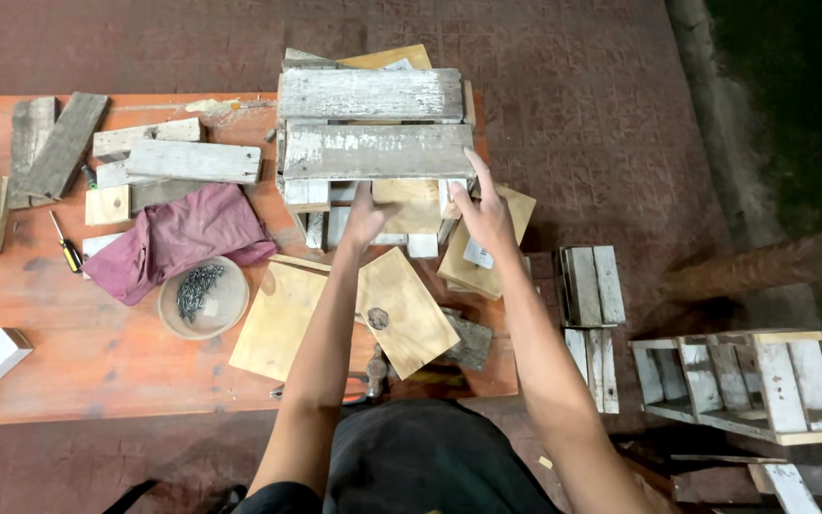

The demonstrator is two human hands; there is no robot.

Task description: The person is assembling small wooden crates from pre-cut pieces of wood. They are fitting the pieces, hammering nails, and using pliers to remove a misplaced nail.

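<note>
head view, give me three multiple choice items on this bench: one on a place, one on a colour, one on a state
1. Where is the bowl of nails?
A. on the table below the cloth
B. on the floor
C. on top of the crate

2. What colour is the cloth?
A. blue
B. maroon
C. white

3. What are the hands doing?
A. resting flat on the table
B. both holding the screwdriver
C. both at the crate's near side

Answers:
1 A, the bowl sits on the table just below the cloth.
2 B, the crumpled cloth is maroon.
3 C, the left hand and right hand reach the front of the slatted crate; the screwdriver lies untouched.
</note>
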